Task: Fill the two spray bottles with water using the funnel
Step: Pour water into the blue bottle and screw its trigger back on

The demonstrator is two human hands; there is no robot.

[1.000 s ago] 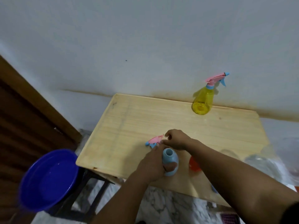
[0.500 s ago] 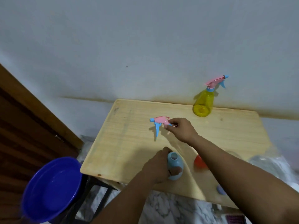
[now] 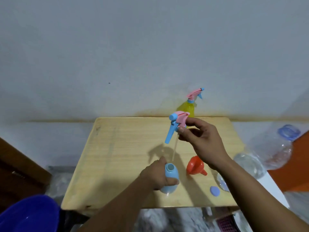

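Observation:
My left hand (image 3: pixel 157 175) grips a light blue spray bottle (image 3: pixel 170 174) standing on the wooden table (image 3: pixel 117 156), its neck uncovered. My right hand (image 3: pixel 203 141) holds the pink and blue spray head (image 3: pixel 177 123) in the air above the table, and its thin dip tube (image 3: pixel 174 149) hangs down clear of the bottle's mouth. An orange funnel (image 3: pixel 195 165) lies on the table right of the blue bottle. A yellow spray bottle (image 3: pixel 188 107) with its spray head on stands at the table's far edge by the wall.
A blue cap (image 3: pixel 214 191) lies near the table's front right. Clear plastic water bottles (image 3: pixel 249 163) rest at the table's right side, a bigger one (image 3: pixel 275 148) beyond. A dark blue basin (image 3: pixel 28 215) sits low at the left. An orange surface (image 3: pixel 299 164) is at right.
My right hand has lifted the spray head up and away, so the dip tube is now out of the blue bottle. The left hand stays on the bottle. The view shifted left.

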